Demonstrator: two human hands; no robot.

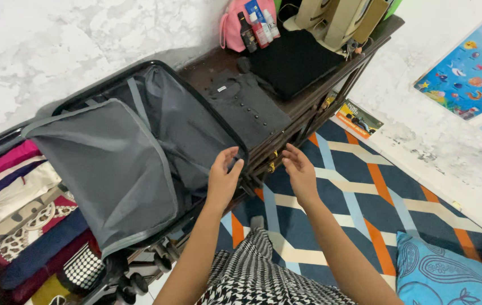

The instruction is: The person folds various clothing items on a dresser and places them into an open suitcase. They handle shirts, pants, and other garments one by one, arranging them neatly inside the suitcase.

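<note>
Grey lining hung loose over the open suitcase (139,147), its divider flap thrown back so the rolled clothes (20,209) lay exposed. Your left hand (224,178) hovered at the case's rim, fingers spread and grasping nothing. Your right hand (300,172), equally released, was raised toward the dark folded shirt (246,107) on the wooden shelf (308,101), just beyond it.

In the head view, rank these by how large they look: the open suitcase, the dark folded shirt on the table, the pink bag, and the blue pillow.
1. Open suitcase, by far the largest.
2. Blue pillow, though it is cut off by the frame and nearer the camera, so unsure.
3. Dark folded shirt, close to the pillow.
4. Pink bag, partly cut off.
</note>
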